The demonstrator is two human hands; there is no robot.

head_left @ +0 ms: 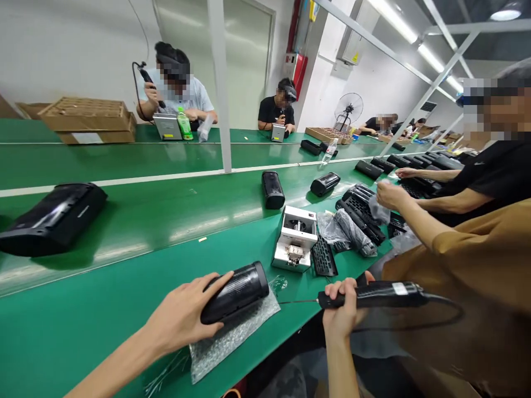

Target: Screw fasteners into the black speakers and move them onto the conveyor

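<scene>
My left hand (pixel 188 307) is wrapped over the near end of a black, rounded plastic housing (pixel 244 287) with a glossy patterned surface. Beneath the housing lies a sheet of bubble wrap (pixel 236 345) on the green bench. In my right hand (pixel 342 309) is a black electric screwdriver (pixel 385 294), its cord trailing to the right. The long thin bit points left toward the bubble wrap, apart from the housing. Beyond the housing stands a white screw feeder (pixel 295 239).
Black slotted panels (pixel 360 213) and plastic-wrapped parts (pixel 352 232) lie right of the feeder. More black housings (pixel 56 218) sit along the green conveyor (pixel 178 204). A co-worker's arm (pixel 409 207) reaches in from the right. A metal post (pixel 219 83) stands beyond.
</scene>
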